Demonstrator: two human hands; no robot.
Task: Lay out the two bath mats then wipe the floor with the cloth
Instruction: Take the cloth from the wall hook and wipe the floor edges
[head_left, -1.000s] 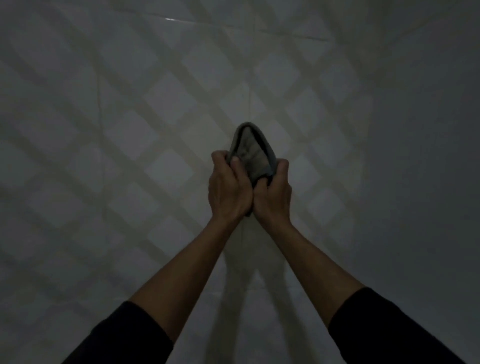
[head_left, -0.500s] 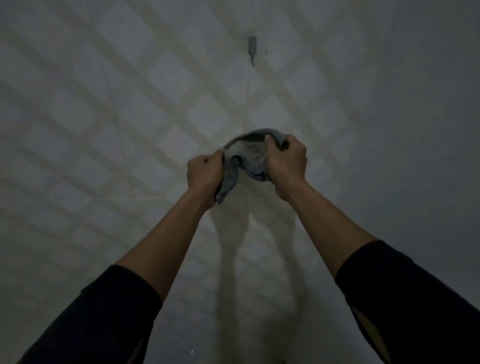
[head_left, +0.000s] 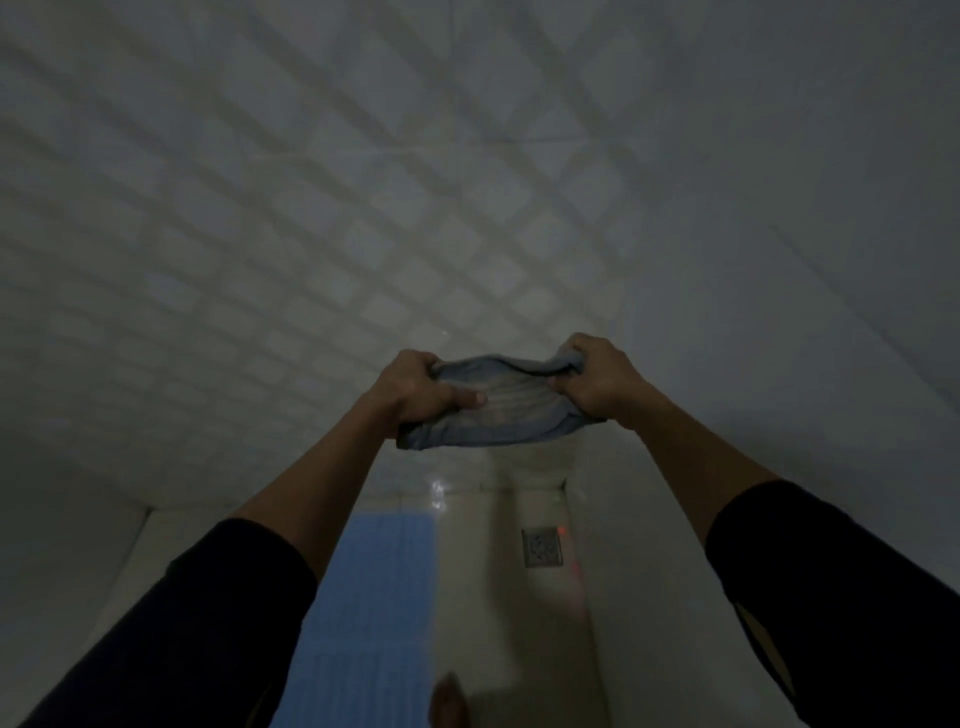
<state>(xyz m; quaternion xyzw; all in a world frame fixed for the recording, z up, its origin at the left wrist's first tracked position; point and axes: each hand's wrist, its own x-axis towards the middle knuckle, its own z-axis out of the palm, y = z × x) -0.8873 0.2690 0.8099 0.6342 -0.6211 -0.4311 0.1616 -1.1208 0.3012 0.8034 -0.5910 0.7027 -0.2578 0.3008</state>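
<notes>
Dim tiled room: left hand (head_left: 415, 387) and right hand (head_left: 597, 379) grip cloth (head_left: 504, 410) at centre; blue mat (head_left: 374, 597) and drain (head_left: 542, 546) on floor (head_left: 483, 597) below.

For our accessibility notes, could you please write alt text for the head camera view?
Two bare hands, left hand and right hand, stretch a grey cloth between them in front of a dim tiled wall. Below, a blue bath mat lies on the pale floor beside a square drain.

Left hand (head_left: 415, 387) and right hand (head_left: 597, 376) stretch cloth (head_left: 498, 410) above blue mat (head_left: 374, 587).
</notes>
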